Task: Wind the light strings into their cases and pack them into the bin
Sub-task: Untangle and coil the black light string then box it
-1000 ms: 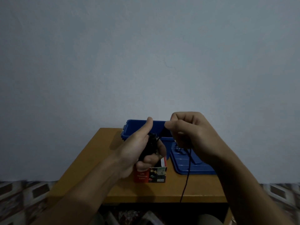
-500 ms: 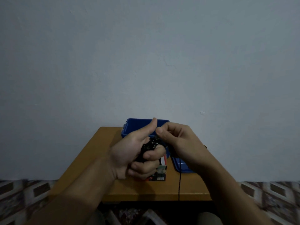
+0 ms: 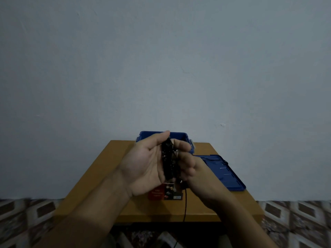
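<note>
A black light string (image 3: 168,162) is wound into a tight coil between my two hands, above the middle of the wooden table (image 3: 107,169). My left hand (image 3: 146,163) has its palm turned toward the coil and holds it from the left, thumb raised. From the right, my right hand (image 3: 188,163) curls its fingers round the coil. A loose strand (image 3: 185,203) hangs from the coil past the table's front edge. The red printed case (image 3: 159,194) lies on the table under my hands, partly hidden. Behind them stands the open blue bin (image 3: 182,136).
The bin's blue lid (image 3: 227,174) lies flat on the right of the table, with a thin wire on it. A plain wall rises behind the table. Patterned floor tiles (image 3: 295,217) show on both sides below.
My right hand has come in from the right and down, and now closes on the coil. My left palm has opened toward it. The coil looks longer.
</note>
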Demonstrator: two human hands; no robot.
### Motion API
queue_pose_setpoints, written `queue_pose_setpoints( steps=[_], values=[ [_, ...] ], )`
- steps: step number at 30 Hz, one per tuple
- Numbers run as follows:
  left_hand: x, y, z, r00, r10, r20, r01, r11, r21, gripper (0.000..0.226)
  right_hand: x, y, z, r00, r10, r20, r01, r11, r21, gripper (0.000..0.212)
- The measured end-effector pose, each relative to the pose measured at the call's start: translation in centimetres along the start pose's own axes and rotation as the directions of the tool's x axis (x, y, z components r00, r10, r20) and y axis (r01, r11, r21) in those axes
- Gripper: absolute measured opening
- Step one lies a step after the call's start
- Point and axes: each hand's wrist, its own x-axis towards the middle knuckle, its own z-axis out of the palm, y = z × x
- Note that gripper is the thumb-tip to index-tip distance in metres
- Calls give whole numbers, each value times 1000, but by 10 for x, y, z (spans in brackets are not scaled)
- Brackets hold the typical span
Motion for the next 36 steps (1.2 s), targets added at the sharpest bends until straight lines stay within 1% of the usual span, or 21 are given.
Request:
queue_pose_setpoints(
  steps=[2, 5, 10, 13, 15, 18, 23, 26, 28, 30, 33, 36],
  values=[
    [2, 1, 2, 999, 42, -23, -41, 999, 10, 59, -2, 1, 1, 1000, -12, 2, 12, 1000, -14, 31],
    [3, 2, 4, 988, 80, -132, -76, 996, 42, 66, -2, 5, 2, 1000, 4, 21, -4, 999, -38, 28],
    [4, 3, 6, 966, 129, -224, -120, 991, 50, 60, -4, 7, 3, 997, 8, 78, -9, 1000, 13, 16],
    [6, 5, 7, 932, 197, -304, -192, 980, 49, 59, -4, 7, 2, 995, 34, 96, -34, 999, -8, 14],
    [7, 7, 8, 911, 240, -335, -235, 970, 55, 64, -4, 7, 2, 993, 53, 106, -48, 998, -50, 17],
    [6, 9, 7, 896, 273, -351, -274, 960, 47, 73, -4, 3, 0, 990, 84, 109, -76, 994, -74, 20],
    [6, 9, 6, 875, 298, -382, -326, 945, -10, 75, -4, -3, -2, 989, 106, 101, -99, 992, -72, 17],
    [8, 9, 6, 851, 318, -417, -348, 937, 4, 74, -6, -8, -1, 994, 78, 76, -79, 997, 6, 20],
    [9, 8, 6, 837, 332, -435, -361, 932, 18, 73, -8, -11, 1, 997, 46, 63, -47, 999, 16, 20],
    [9, 8, 6, 826, 343, -447, -370, 929, 29, 72, -8, -10, 3, 999, 16, 29, -16, 1000, -2, 20],
    [9, 9, 6, 814, 354, -461, -373, 926, 52, 71, -7, -8, 7, 999, -37, -37, 36, 998, -45, 26],
    [8, 9, 4, 806, 357, -473, -373, 926, 63, 70, -7, -6, 6, 994, -81, -70, 72, 990, -117, 27]
  ],
)
